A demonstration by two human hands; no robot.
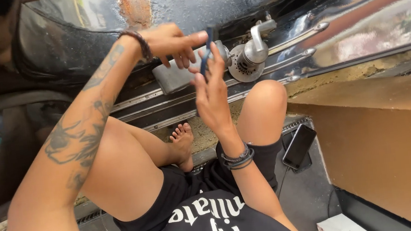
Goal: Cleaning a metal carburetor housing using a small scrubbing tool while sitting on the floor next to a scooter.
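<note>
Sitting on a dark tiled floor [302, 192] with bare knees raised, a person faces the lower side of a glossy black car body [234, 4] marked by a rust patch near its upper edge. Both hands meet in front of the chrome trim strips [307, 53] that run along the body's lower edge.

The left hand [169, 42], on a tattooed forearm with a dark beaded bracelet [144, 44] at the wrist, reaches in from the upper left. Its fingers are stretched forward and pinch the top end of a slim dark blue strip-shaped tool [205, 53]. The right hand [210, 91], wearing several dark wristbands [238, 157], rises from below; its fingers are partly curled, with thumb and fingertips gripping the lower part of the same tool. So the tool stands nearly upright between the two hands, just in front of the bodywork.

Right behind the tool sits a round silver metal fitting with a bent lever handle [250, 53], mounted on the trim, and a flat grey rectangular block [175, 76] lies against the trim just to its left, beneath the left hand.

A black smartphone [299, 146] rests on the floor beside the right knee, close to the near edge of a large brown box-like block [388, 136]. A small white box [339, 227] shows at the lower edge.
</note>
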